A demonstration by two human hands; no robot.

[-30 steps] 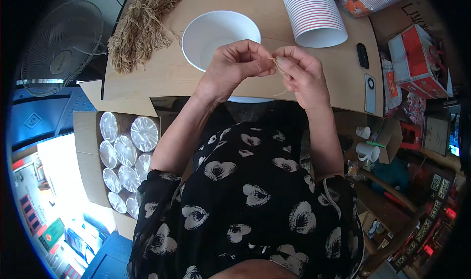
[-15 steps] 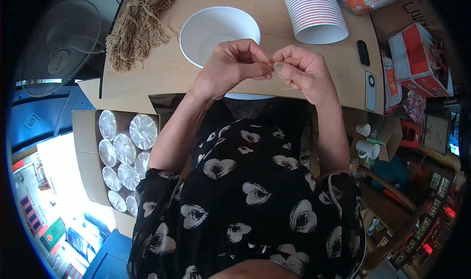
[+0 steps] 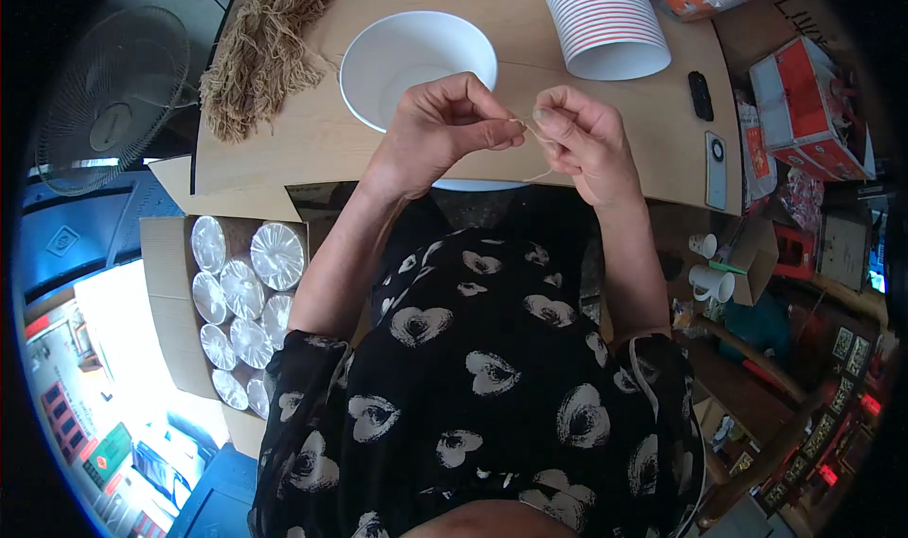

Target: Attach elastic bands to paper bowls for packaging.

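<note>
Between my hands runs a thin tan string [image 3: 535,135], with a loose end hanging below my right fingers. My left hand [image 3: 445,131] pinches it between thumb and forefinger, in front of a large white paper tub [image 3: 416,55]. My right hand [image 3: 584,139] is closed on the same string, a small gap away from the left fingertips. Whether the string has a knot is too small to tell. At the far left of the table lies a thick bundle of tan strings [image 3: 260,70].
A stack of white paper tubs [image 3: 610,27] lies at the back. At the table's right edge are a black object [image 3: 700,96] and a white phone-like object [image 3: 715,171]. A carton [image 3: 170,301] of plastic-wrapped stacks stands left, below a fan [image 3: 113,112]; a red-white box [image 3: 809,112] is right.
My hands have drawn slightly apart, the right one moving a little to the right. More of the string now shows between and below the fingers.
</note>
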